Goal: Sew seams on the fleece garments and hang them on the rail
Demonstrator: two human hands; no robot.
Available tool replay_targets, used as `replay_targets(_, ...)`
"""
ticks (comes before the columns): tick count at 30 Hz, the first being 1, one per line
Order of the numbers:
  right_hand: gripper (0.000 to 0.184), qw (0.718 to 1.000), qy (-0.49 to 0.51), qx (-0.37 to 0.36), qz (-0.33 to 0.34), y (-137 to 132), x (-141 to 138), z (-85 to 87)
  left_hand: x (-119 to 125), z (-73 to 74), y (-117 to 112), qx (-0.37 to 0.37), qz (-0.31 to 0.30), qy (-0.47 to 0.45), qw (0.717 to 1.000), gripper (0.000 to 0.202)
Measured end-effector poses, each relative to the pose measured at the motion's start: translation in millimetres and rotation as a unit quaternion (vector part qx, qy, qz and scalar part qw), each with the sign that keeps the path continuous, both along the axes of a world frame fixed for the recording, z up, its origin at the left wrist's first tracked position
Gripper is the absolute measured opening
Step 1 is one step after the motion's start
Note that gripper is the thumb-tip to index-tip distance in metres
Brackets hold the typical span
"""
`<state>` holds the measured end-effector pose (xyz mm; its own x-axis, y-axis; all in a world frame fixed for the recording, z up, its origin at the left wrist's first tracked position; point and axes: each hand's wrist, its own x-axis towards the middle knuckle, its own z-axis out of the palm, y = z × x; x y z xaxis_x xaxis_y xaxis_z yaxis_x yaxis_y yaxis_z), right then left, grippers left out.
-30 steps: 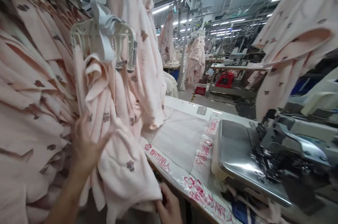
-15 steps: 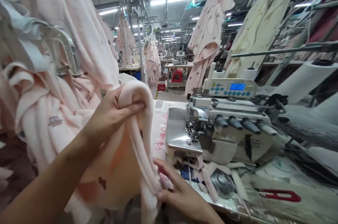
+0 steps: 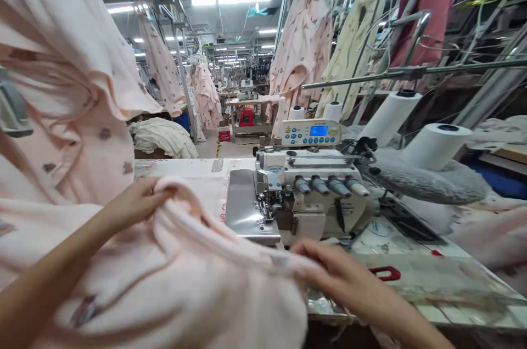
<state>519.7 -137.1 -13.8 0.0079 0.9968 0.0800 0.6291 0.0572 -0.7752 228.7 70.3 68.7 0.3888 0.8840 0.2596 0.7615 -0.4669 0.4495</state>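
A pale pink fleece garment [image 3: 230,294] with small dark prints spreads across the front of my view, partly blurred. My left hand [image 3: 138,201] grips its folded upper edge, the fingertips tucked behind the cloth. Farther right, my right hand [image 3: 329,272] pinches the same edge, which is stretched between both hands. Just beyond the cloth stands a white overlock sewing machine [image 3: 317,173] with a shiny metal plate [image 3: 247,206] and a lit control panel [image 3: 312,133]. The presser foot area lies past my right hand, apart from the fabric.
Pink garments [image 3: 107,135] hang close on the left. White thread cones [image 3: 436,146] stand at the right above grey fuzzy material [image 3: 428,179]. Red-handled thread snips [image 3: 387,272] lie on the table at right. A metal bar [image 3: 370,80] crosses the upper right.
My right hand has moved right and the garment edge now stretches sideways instead of hanging down. My left hand has shifted left and lower. The view has turned rightward.
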Motion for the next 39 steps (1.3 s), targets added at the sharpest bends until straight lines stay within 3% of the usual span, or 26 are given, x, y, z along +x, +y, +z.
replay_targets(3,0.018,0.986,-0.095,0.047,-0.125,36.9,-8.8,1.7,36.6,-6.0,5.5,0.069,0.016,0.036,0.997,0.018)
replay_targets(5,0.015,0.982,-0.104,0.069,-0.142,51.7,-16.6,-3.7,64.1,-16.2,-10.8,0.128,-0.013,0.025,0.991,0.023)
replay_targets(7,0.014,0.989,-0.064,0.083,-0.108,55.2,-19.4,-8.4,89.8,-33.3,-34.8,0.116,-0.164,0.038,0.979,0.023)
replay_targets(10,0.016,0.995,0.001,0.076,-0.062,50.0,-14.5,-10.2,116.5,-59.3,-62.4,0.06,-0.279,0.061,0.956,0.021)
replay_targets(13,0.014,0.995,0.01,0.05,-0.085,47.9,-8.0,-9.4,126.5,-72.0,-68.9,0.013,-0.272,0.053,0.961,0.016)
replay_targets(19,0.014,0.983,0.027,0.029,-0.181,62.0,-7.5,-16.2,135.6,-75.0,-62.8,-0.041,-0.216,0.045,0.975,0.008)
replay_targets(25,0.014,0.961,0.034,0.112,-0.252,62.4,-18.0,-29.3,146.2,-81.8,-58.3,-0.007,-0.2,0.047,0.979,0.011)
replay_targets(39,0.014,0.966,-0.063,0.117,-0.222,60.1,-13.8,-30.9,151.5,-86.3,-61.4,0.044,-0.168,0.099,0.98,0.012)
